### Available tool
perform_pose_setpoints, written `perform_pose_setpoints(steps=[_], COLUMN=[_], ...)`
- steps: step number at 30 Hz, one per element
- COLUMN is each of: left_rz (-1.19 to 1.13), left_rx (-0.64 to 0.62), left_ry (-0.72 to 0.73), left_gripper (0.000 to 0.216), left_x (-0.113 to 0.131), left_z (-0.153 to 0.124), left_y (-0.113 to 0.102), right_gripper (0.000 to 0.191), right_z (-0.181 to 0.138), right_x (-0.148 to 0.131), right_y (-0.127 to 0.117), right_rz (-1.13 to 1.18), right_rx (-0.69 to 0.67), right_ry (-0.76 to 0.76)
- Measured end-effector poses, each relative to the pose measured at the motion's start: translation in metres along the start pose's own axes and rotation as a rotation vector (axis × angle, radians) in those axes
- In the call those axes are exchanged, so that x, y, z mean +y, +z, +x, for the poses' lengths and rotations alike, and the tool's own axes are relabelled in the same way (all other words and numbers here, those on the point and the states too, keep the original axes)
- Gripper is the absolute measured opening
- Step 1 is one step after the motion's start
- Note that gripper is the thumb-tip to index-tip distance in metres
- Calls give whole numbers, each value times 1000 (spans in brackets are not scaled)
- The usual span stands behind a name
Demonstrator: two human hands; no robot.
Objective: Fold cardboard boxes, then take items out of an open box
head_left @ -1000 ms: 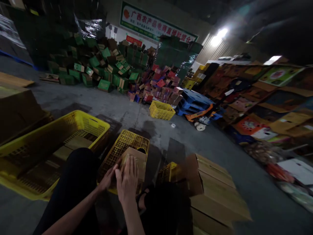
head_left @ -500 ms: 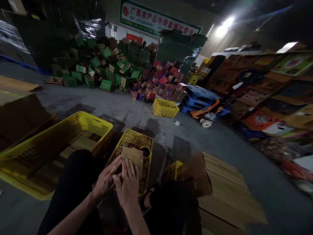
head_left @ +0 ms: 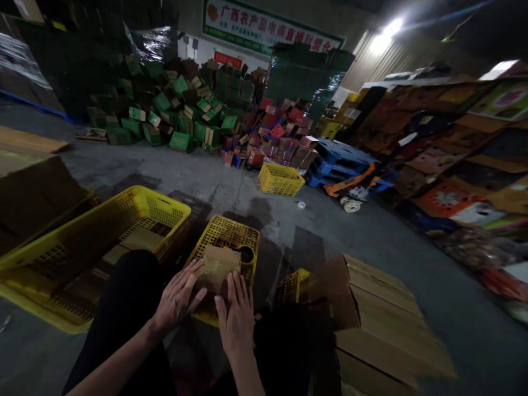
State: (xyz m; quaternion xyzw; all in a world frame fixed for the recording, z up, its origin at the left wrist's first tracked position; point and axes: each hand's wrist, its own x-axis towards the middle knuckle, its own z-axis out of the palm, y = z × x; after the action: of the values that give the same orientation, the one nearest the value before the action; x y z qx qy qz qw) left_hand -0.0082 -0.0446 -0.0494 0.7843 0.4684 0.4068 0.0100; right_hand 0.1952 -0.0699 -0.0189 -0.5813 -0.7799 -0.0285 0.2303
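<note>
A small brown cardboard box (head_left: 221,267) rests on an upturned yellow plastic crate (head_left: 231,231) in front of my knees. My left hand (head_left: 179,291) lies along the box's left side, fingers stretched out and thumb apart. On the opposite side, my right hand (head_left: 237,313) has its fingers extended at the box's lower right edge. Both palms face the box from its sides, without wrapping round it. Beside the box a dark roll of tape (head_left: 246,254) sits on the crate.
To the left, a large yellow crate (head_left: 165,212) holds several cardboard boxes (head_left: 142,240). Flattened cardboard (head_left: 383,308) stands at my right by a smaller yellow crate (head_left: 297,283). Farther off are another yellow crate (head_left: 281,180), an orange pallet jack (head_left: 350,181), blue pallets (head_left: 342,154) and heaped green boxes (head_left: 180,141).
My hands have moved apart from over the box's near top edge. The right hand has gone to the right side, the left slightly left. The box shows more now.
</note>
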Motion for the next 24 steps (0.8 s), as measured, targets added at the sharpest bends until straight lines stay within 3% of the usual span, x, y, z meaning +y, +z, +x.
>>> perform_pose_setpoints(steps=[7,11,17,24], left_rz=[-27,-31,-36,-75], left_rx=[-8,-130,-193,-236], left_ry=[-40,16,77,109], left_gripper=[59,50,57,58], left_x=[6,15,28,18], left_z=[1,7,17,20], left_y=[4,12,18,6], right_gripper=[63,63,60,57], right_z=[-3,-3,2,7], right_x=[2,0,-6,-5], right_y=[10,11,8,6], right_rz=[66,72,59,42], right_rx=[17,23,14,14], right_ry=[27,32,46,13])
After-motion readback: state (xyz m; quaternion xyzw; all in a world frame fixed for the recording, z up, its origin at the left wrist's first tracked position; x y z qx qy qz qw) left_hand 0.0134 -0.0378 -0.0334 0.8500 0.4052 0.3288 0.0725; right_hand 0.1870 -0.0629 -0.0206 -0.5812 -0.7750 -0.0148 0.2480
